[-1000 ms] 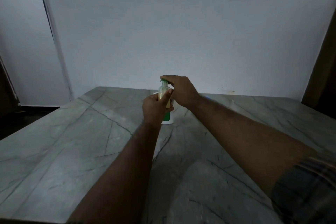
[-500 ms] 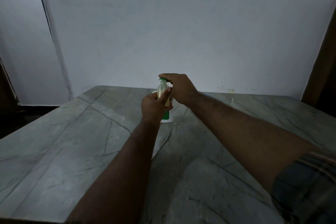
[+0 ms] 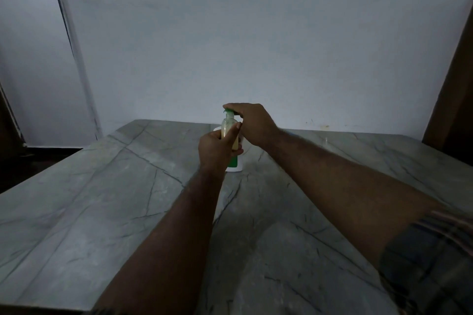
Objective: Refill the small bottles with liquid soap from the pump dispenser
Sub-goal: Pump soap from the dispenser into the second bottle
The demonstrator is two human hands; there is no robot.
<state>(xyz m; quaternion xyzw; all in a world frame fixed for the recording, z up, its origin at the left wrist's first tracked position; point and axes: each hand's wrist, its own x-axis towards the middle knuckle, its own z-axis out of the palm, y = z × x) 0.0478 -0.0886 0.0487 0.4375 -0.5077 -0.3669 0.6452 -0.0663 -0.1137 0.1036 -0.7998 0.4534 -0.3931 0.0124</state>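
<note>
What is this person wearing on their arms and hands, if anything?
Both hands, left hand and right hand, are bare: no gloves, rings or watch visible. The left forearm is uncovered. A dark checked sleeve with pale stripes covers the right upper arm.

Dim, bluish light; soft arm shadows on the table (image 3: 76, 212); wide-angle bending at edges.

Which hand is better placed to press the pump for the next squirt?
The right hand. It lies on top of the green pump, so pressing down seems easy. The left hand is wrapped around the small bottle, holding it under the spout.
</note>
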